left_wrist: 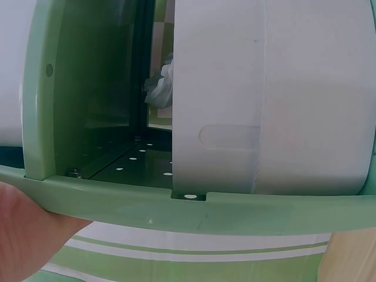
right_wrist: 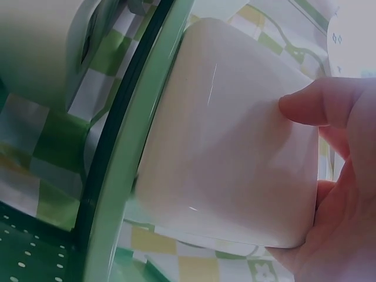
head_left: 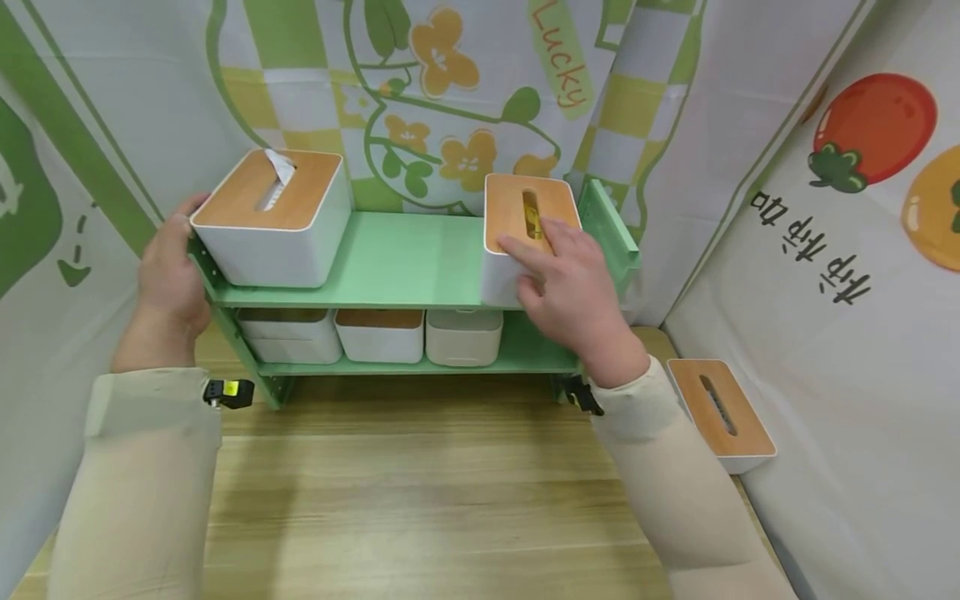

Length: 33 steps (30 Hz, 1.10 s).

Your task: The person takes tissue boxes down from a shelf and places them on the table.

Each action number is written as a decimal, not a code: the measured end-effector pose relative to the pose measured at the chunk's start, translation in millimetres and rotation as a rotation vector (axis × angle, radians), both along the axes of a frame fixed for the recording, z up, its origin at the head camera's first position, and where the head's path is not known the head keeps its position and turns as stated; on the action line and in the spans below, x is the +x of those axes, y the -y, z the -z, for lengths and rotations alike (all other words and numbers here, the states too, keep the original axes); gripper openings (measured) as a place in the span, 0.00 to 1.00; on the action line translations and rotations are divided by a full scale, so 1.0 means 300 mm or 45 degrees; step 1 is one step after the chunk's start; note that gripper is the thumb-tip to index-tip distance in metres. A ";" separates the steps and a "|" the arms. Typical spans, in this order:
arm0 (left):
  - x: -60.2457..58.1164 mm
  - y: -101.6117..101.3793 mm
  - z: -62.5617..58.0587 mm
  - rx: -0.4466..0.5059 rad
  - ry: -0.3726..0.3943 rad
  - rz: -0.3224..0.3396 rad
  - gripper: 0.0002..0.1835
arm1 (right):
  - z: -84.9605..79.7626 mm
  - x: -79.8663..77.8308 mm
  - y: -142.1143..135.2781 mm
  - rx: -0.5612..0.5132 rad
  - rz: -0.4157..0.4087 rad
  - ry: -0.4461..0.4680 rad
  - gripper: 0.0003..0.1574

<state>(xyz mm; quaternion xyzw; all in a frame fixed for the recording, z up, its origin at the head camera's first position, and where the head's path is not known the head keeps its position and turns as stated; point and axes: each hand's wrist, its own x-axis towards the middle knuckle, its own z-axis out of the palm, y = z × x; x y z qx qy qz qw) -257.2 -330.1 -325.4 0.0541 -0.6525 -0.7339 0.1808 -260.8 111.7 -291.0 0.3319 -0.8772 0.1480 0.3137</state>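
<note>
A tissue box (head_left: 531,208) with a white body and wooden lid stands on the right of the green shelf's (head_left: 412,258) upper tier; something yellow shows through its slot. My right hand (head_left: 573,287) holds this box, fingers on the lid and thumb (right_wrist: 302,108) against the white front. At the shelf's left end, my left hand (head_left: 168,275) grips the side panel (left_wrist: 147,205); its fingertips are partly hidden. Beside that hand is a larger tissue box (head_left: 270,192) with a wooden lid and a white tissue sticking out.
On the lower tier sit two white boxes with wooden lids, one at left (head_left: 292,337) and one in the middle (head_left: 380,337), plus a beige bin (head_left: 463,340). Another tissue box (head_left: 723,408) lies by the right wall. A printed curtain (head_left: 450,108) hangs behind the shelf, which stands on a wooden tabletop (head_left: 435,492).
</note>
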 end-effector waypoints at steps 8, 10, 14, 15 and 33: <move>-0.001 0.006 0.006 -0.016 0.003 -0.008 0.25 | -0.001 0.004 -0.037 -0.017 0.012 -0.019 0.30; -0.002 0.006 0.006 -0.012 0.001 -0.008 0.25 | -0.001 0.002 -0.048 -0.018 0.024 -0.020 0.30; 0.000 0.004 0.006 -0.016 -0.012 -0.014 0.25 | -0.001 0.001 -0.069 -0.015 0.047 -0.006 0.29; 0.001 0.003 0.006 -0.018 -0.016 -0.015 0.25 | -0.002 0.001 -0.074 -0.013 0.049 -0.005 0.29; 0.007 0.002 0.002 -0.010 0.020 0.005 0.25 | 0.006 -0.013 -0.139 -0.046 0.023 0.019 0.29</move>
